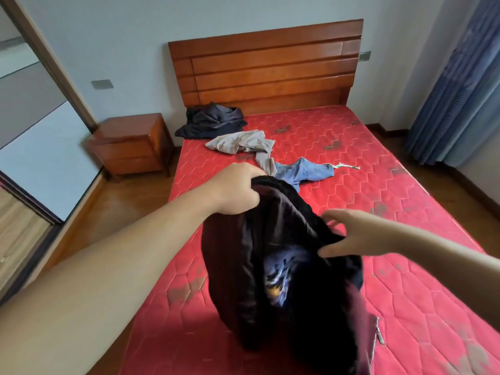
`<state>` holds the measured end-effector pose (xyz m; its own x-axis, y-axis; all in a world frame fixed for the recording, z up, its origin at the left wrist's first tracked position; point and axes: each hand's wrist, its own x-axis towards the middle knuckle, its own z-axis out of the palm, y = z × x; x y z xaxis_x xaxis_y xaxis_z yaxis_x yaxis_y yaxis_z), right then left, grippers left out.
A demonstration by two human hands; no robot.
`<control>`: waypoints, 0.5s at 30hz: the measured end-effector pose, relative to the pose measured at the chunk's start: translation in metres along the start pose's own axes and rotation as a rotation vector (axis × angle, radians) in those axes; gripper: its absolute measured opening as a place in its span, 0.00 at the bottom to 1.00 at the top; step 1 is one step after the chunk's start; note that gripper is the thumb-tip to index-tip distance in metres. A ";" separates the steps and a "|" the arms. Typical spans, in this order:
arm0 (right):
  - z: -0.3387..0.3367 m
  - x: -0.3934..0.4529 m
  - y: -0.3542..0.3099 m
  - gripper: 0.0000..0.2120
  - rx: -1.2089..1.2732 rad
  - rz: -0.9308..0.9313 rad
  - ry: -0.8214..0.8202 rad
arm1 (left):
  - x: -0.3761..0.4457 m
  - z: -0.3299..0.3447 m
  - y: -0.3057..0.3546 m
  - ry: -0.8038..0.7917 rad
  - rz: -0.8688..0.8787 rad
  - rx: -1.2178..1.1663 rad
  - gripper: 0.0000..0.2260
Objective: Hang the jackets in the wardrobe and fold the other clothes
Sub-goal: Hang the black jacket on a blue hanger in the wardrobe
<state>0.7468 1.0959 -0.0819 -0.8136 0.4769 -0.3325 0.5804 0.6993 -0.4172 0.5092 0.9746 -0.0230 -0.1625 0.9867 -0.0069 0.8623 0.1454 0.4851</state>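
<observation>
Left hand [238,189] grips the black jacket [284,266]; right hand [359,234], fingers spread, reaches its collar—one-handed, it may slip down.

Home bedroom: bed [351,163] (wooden headboard [266,66]), nightstand [132,144].

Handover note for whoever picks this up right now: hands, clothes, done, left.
Left hand: grips the collar edge of the black jacket, lifting it over the red mattress.
Right hand: fingers spread, open, at the jacket's other collar edge; no firm grip visible.
On the mattress: dark garment by the headboard, beige garment, blue jeans, all unfolded.
Done: nothing folded or hung that the view shows.
Left: get a second grip on the jacket, hang it in the wardrobe at left, then sort the three remaining pieces.
</observation>
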 end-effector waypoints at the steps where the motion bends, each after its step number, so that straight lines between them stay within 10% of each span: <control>1: 0.014 0.004 -0.008 0.25 0.121 -0.004 0.042 | 0.001 0.001 0.006 -0.011 0.018 0.017 0.05; 6: 0.058 0.026 -0.030 0.04 0.129 0.012 0.331 | -0.004 -0.006 0.010 -0.032 -0.001 0.073 0.07; 15: -0.064 0.010 -0.044 0.18 0.173 -0.052 0.726 | -0.038 -0.004 -0.038 0.260 -0.084 0.151 0.21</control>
<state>0.7112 1.1036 -0.0129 -0.6231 0.7190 0.3079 0.4887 0.6653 -0.5644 0.4803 0.9311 -0.0377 -0.3367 0.9218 0.1922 0.8991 0.2541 0.3564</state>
